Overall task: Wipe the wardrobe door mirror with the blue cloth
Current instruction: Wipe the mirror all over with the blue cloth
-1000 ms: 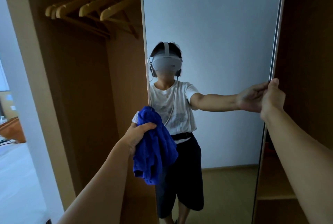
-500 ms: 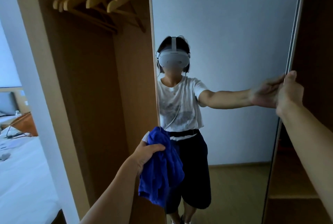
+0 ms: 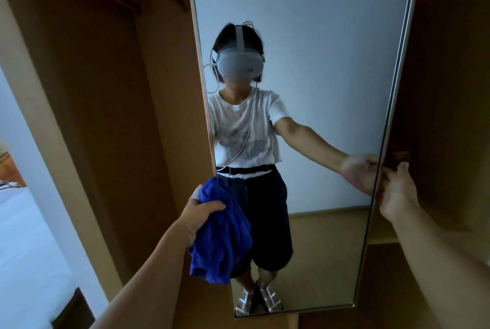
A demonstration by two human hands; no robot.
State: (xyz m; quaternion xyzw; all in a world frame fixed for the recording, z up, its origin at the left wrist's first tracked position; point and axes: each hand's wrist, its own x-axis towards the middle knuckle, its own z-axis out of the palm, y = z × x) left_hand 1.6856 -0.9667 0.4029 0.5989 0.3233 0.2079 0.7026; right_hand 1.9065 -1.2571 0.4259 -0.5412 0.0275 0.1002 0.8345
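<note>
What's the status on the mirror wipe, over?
Left hand grips blue cloth, bunched, hanging by the mirror's left edge; contact unclear. Right hand holds the door's right edge. Nothing between cloth and glass.

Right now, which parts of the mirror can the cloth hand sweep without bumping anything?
The mirror glass lies bare from its left frame across to the right edge. Only the right edge is crowded, where the right hand grips it at mid height. The left hand holds the blue cloth at the lower left.

Dim wooden wardrobe interior [image 3: 106, 116], white bed [image 3: 26, 262]
</note>
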